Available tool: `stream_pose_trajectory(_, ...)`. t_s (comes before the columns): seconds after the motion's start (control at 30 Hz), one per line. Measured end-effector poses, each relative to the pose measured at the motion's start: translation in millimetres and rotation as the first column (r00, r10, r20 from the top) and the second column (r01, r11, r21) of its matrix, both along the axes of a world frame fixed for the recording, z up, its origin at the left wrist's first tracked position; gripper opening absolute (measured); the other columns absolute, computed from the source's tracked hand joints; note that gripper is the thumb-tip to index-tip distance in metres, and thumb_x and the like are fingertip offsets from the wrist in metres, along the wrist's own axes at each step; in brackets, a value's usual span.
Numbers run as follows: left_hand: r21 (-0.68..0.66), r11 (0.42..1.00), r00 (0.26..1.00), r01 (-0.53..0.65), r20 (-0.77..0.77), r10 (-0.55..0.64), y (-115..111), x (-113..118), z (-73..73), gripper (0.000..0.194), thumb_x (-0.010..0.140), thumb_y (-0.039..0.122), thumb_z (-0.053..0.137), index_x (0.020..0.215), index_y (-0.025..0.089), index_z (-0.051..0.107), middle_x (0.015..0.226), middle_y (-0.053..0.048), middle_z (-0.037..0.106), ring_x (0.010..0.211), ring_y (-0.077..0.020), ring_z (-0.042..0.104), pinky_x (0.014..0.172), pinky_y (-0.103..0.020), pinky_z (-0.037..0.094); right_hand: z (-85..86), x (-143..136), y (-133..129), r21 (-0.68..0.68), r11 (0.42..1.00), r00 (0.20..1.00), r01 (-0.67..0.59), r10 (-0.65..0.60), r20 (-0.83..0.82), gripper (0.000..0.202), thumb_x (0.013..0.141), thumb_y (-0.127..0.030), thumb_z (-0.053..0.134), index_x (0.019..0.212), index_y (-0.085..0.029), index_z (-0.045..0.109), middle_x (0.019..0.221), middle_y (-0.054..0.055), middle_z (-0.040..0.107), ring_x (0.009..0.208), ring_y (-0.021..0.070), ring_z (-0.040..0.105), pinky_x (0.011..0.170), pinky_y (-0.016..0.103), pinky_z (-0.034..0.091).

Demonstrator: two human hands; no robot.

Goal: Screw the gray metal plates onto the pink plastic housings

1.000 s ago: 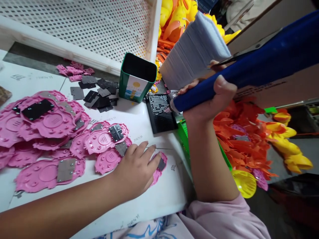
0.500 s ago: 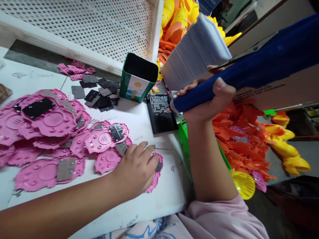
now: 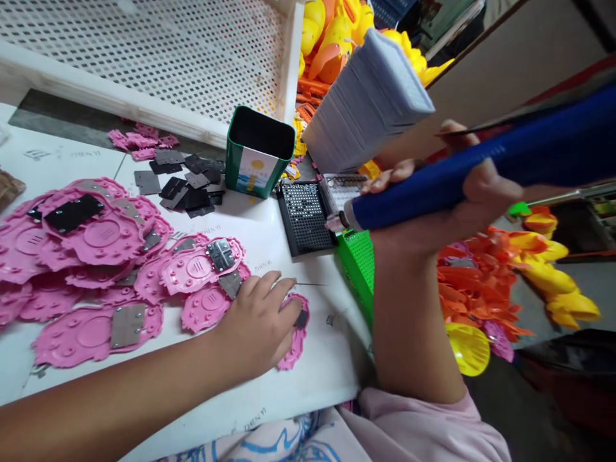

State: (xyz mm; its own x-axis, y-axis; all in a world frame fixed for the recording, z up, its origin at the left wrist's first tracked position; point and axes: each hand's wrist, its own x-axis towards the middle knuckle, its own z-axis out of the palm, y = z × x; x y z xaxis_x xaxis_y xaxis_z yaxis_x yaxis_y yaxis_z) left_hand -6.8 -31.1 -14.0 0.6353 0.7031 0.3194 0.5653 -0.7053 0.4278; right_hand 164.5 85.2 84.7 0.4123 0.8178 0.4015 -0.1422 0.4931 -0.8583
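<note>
My right hand (image 3: 433,199) is wrapped round a blue power screwdriver (image 3: 414,196), whose tip is near the right edge of a black perforated tray (image 3: 308,221) of small screws. My left hand (image 3: 264,314) rests over a pink plastic plate (image 3: 294,343) with a dark metal piece on it, fingers curved and pressed on it. To its left lie several pink plates (image 3: 103,231), some with grey or black metal plates screwed on. Loose dark metal plates (image 3: 190,186) lie behind them.
A green tin (image 3: 257,160) stands behind the black tray. A white perforated crate (image 3: 192,128) is at the back left. Beyond the tray are stacked pale sheets (image 3: 366,96), a green basket (image 3: 359,266) and orange parts (image 3: 471,289).
My right hand has drawn the screwdriver right, and its tip has left the middle of the black tray for its edge. My left hand stays on the pink plate.
</note>
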Motion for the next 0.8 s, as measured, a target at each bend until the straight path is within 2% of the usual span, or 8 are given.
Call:
stream_pose_trajectory(0.03,0.001,1.0,1.0,-0.001,0.007,0.001,0.4,0.2,-0.2,0.024,0.08,0.028,0.068,0.101,0.017,0.066,0.122,-0.011,0.064,0.115,-0.0315,0.048,0.092,-0.042,0.034,2.1,4.4,-10.6,-0.001,1.0,1.0,-0.02,0.02,-0.01,0.03,0.059,-0.04,0.052,0.079,-0.022,0.065,0.047,-0.002,0.056,0.043,0.0145,0.054,0.039,0.027,0.043)
stream_pose_trajectory(0.1,0.0,1.0,1.0,0.005,0.021,-0.005,1.1,0.6,-0.1,0.023,0.079,0.028,0.069,0.098,0.016,0.065,0.119,-0.011,0.065,0.114,-0.032,0.048,0.091,-0.043,0.035,3.4,14.6,-35.2,-0.08,0.975,0.977,-0.208,0.21,0.029,0.036,0.059,-0.043,0.058,0.086,-0.022,0.068,0.053,0.0,0.063,0.047,0.0173,0.057,0.042,0.033,0.049)
stream_pose_trajectory(0.13,-0.009,1.0,1.0,0.013,0.023,-0.013,1.5,0.8,0.3,0.023,0.079,0.028,0.07,0.097,0.016,0.065,0.116,-0.01,0.066,0.113,-0.0318,0.048,0.09,-0.042,0.035,2.7,19.6,-48.2,-0.101,0.962,0.966,-0.254,0.258,0.026,0.041,0.061,-0.049,0.061,0.092,-0.023,0.069,0.056,0.001,0.066,0.047,0.0174,0.057,0.044,0.034,0.05)
stream_pose_trajectory(0.27,-0.072,0.997,0.999,0.035,0.006,-0.035,2.3,1.0,2.2,0.018,0.08,0.026,0.069,0.094,0.016,0.065,0.1,-0.006,0.067,0.097,-0.0285,0.051,0.081,-0.041,0.036,-5.8,29.7,-91.5,-0.222,0.864,0.886,-0.451,0.465,0.008,0.047,0.064,-0.053,0.071,0.103,-0.026,0.069,0.068,0.0,0.068,0.056,0.0187,0.061,0.054,0.04,0.054)
stream_pose_trajectory(0.4,-0.084,0.996,1.0,0.027,0.003,-0.027,2.6,0.8,3.2,0.015,0.08,0.026,0.07,0.091,0.017,0.065,0.096,-0.005,0.066,0.09,-0.0268,0.05,0.076,-0.04,0.036,-15.2,25.1,-108.3,-0.197,0.888,0.907,-0.415,0.422,-0.009,0.05,0.071,-0.052,0.068,0.113,-0.026,0.065,0.069,0.0,0.064,0.057,0.0187,0.059,0.056,0.04,0.051)
stream_pose_trajectory(0.57,-0.076,0.997,1.0,0.017,0.001,-0.017,3.5,1.3,4.9,0.015,0.079,0.025,0.07,0.092,0.017,0.065,0.096,-0.006,0.065,0.09,-0.0265,0.048,0.076,-0.04,0.035,-19.9,22.0,-108.5,-0.203,0.868,0.886,-0.454,0.463,0.002,0.05,0.077,-0.054,0.065,0.117,-0.025,0.064,0.075,0.003,0.066,0.064,0.0192,0.06,0.062,0.04,0.052)
stream_pose_trajectory(0.7,-0.068,0.997,1.0,0.02,0.002,-0.02,3.4,1.4,4.6,0.015,0.079,0.025,0.068,0.091,0.017,0.064,0.096,-0.006,0.064,0.09,-0.0263,0.048,0.075,-0.039,0.035,-19.0,21.1,-109.8,-0.249,0.865,0.892,-0.436,0.452,0.008,0.048,0.076,-0.055,0.067,0.114,-0.027,0.064,0.073,0.002,0.064,0.063,0.02,0.059,0.062,0.04,0.052)
stream_pose_trajectory(0.8,-0.045,0.999,1.0,0.012,0.015,-0.011,2.9,2.0,1.2,0.014,0.079,0.027,0.068,0.09,0.018,0.063,0.094,-0.006,0.063,0.089,-0.0263,0.047,0.074,-0.039,0.034,-16.8,18.5,-112.2,-0.313,0.881,0.925,-0.354,0.379,0.02,0.044,0.073,-0.054,0.072,0.105,-0.025,0.066,0.067,0.002,0.063,0.06,0.0209,0.059,0.06,0.042,0.053)
